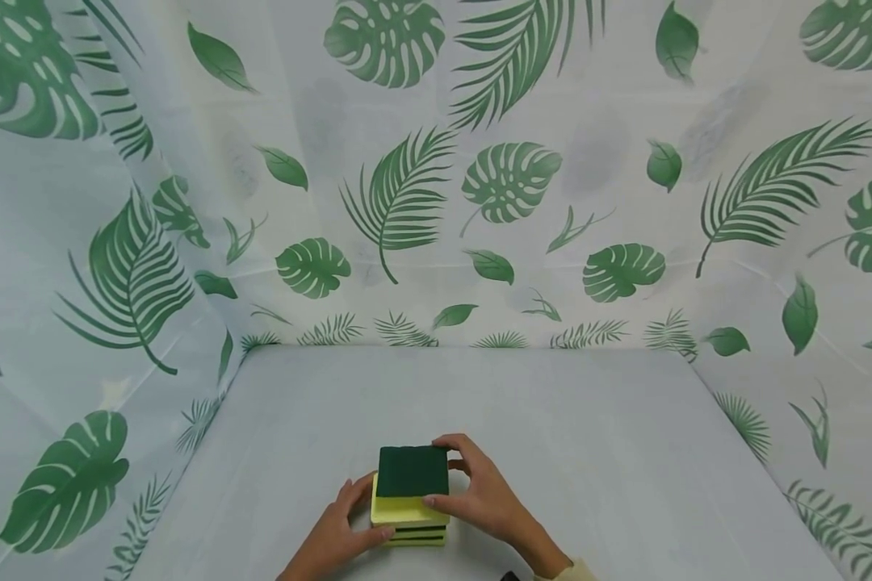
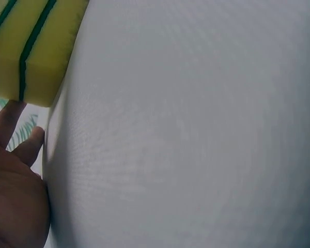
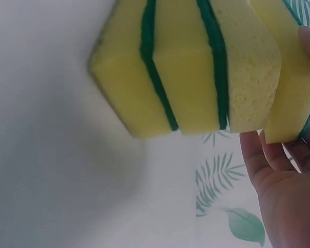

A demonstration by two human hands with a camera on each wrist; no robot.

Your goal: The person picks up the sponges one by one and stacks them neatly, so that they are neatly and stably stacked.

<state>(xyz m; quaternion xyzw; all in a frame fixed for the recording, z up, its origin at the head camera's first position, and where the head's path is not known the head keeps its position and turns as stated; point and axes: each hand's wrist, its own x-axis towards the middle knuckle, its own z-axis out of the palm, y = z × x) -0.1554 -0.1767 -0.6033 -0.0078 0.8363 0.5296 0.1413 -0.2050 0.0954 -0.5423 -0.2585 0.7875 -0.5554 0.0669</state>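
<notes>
A stack of yellow sponges (image 1: 416,539) with dark green scouring layers stands near the front of the table. My right hand (image 1: 483,492) pinches the top sponge (image 1: 412,472), thumb at its near right edge and fingers at the far one. That sponge lies green side up, set slightly back over the yellow sponge below. In the right wrist view the held sponge (image 3: 287,88) tilts a little away from the porous sponge (image 3: 253,72) under it. My left hand (image 1: 337,528) holds the lower stack at its left side, thumb in front and fingers behind.
A white tabletop (image 1: 552,428) spreads around the stack. White cloth walls (image 1: 421,307) with green leaf prints rise at the back, left and right. A pale yellow sleeve (image 1: 574,571) shows at the right forearm.
</notes>
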